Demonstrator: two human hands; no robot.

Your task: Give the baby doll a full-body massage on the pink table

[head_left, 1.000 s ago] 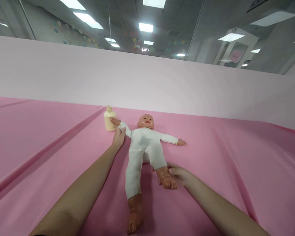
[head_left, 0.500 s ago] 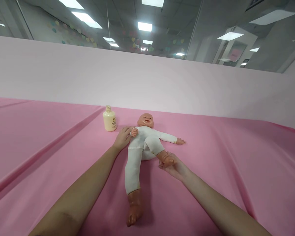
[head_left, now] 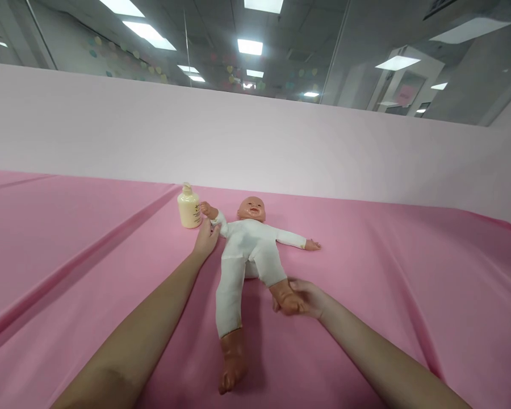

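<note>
A baby doll (head_left: 247, 237) in a white suit lies on its back on the pink sheet (head_left: 357, 318), head toward the wall and legs toward me. My left hand (head_left: 206, 237) is closed at the doll's arm on the left of the view, its fingers around the white sleeve by the elbow. That arm is bent, and its small hand points up beside the cream pump bottle (head_left: 189, 209). Under the doll's foot on the right, my right hand (head_left: 306, 296) grips the ankle, partly hidden behind it. The doll's other leg lies straight.
Behind the sheet rises a white wall (head_left: 238, 142) with a wide glass pane (head_left: 281, 68) above it, reflecting ceiling lights. Folds run through the sheet at the left and right.
The doll's arm on the left has swung outward and up toward the bottle with my left hand. My right hand has lowered the doll's foot toward me, and that leg is straighter.
</note>
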